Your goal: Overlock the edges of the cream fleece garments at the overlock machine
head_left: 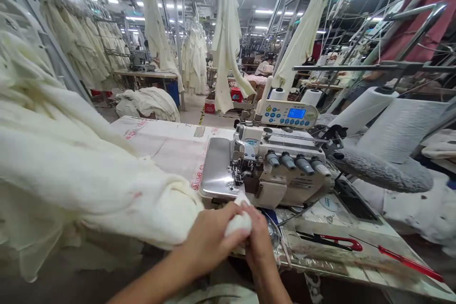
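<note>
My left hand point(213, 230) and my right hand point(258, 232) meet just in front of the sewing bed. Between them they pinch a small bunched piece of white fabric point(239, 223), whose tip points up toward the needle area. Both hands are closed on it; the fingertips partly hide the cloth. Right behind stands a white overlock sewing machine point(285, 171) with a shiny metal plate point(218, 166) left of its presser foot. Left of my left hand lies a large cream garment point(135, 194), draped over the table's edge.
Red-handled snips point(342, 242) and a red-handled tool point(409, 263) lie on the table at right. White thread cones point(395, 123) stand behind them. A control panel point(290, 114) tops the machine. Cream garments point(224, 38) hang beyond, and a cloth pile point(147, 104) sits at back left.
</note>
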`<control>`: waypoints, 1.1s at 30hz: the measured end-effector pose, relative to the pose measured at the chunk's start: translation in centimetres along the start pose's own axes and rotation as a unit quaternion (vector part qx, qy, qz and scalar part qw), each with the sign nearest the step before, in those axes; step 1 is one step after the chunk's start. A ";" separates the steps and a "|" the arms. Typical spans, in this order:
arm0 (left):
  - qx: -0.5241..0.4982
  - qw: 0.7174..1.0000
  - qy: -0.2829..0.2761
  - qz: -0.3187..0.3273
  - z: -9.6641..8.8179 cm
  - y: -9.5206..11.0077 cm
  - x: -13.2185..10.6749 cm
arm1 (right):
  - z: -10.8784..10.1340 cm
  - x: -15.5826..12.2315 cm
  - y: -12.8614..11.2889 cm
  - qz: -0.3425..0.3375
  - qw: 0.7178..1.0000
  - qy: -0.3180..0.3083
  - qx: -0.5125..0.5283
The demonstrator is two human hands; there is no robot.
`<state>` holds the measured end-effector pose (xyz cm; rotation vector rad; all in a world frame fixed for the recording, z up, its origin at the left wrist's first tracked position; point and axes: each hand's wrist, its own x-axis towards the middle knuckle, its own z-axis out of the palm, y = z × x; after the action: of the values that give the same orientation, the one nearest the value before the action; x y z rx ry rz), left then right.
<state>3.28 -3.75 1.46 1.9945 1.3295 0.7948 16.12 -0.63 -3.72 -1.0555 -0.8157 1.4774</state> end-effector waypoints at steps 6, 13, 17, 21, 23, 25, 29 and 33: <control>0.074 0.982 0.090 0.147 2.9 0.2 2.9 | -1.7 1.1 -0.3 -0.023 0.998 0.051 0.036; 0.055 0.992 0.094 0.057 -4.1 -1.8 -0.1 | -4.1 -1.5 -2.0 -0.035 0.980 -0.020 -0.194; 0.078 0.987 -0.007 0.142 -1.9 -1.3 -0.1 | -2.9 -0.6 -2.3 -0.011 0.983 -0.060 -0.173; 0.161 0.956 -0.030 0.243 3.2 -0.1 1.4 | -2.2 0.9 -1.3 -0.002 0.997 0.005 -0.081; 0.201 0.941 -0.004 0.273 4.4 0.4 2.2 | -2.4 0.8 -0.9 -0.022 0.995 0.045 -0.082; 0.216 0.928 0.020 0.303 4.0 0.5 2.2 | -3.0 0.1 -1.2 -0.036 0.993 0.056 -0.093; 0.183 0.943 0.048 0.272 -1.6 -1.5 -0.6 | -7.7 -1.1 -5.7 -0.086 0.942 0.156 -0.283; 0.236 0.965 0.113 0.005 -9.4 -5.9 -2.5 | -15.3 3.9 -12.1 -0.169 0.829 0.278 -0.454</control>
<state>-8.04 -2.78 2.57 2.3254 1.7754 0.7817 34.72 4.46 0.95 -1.8089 -1.2152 0.3573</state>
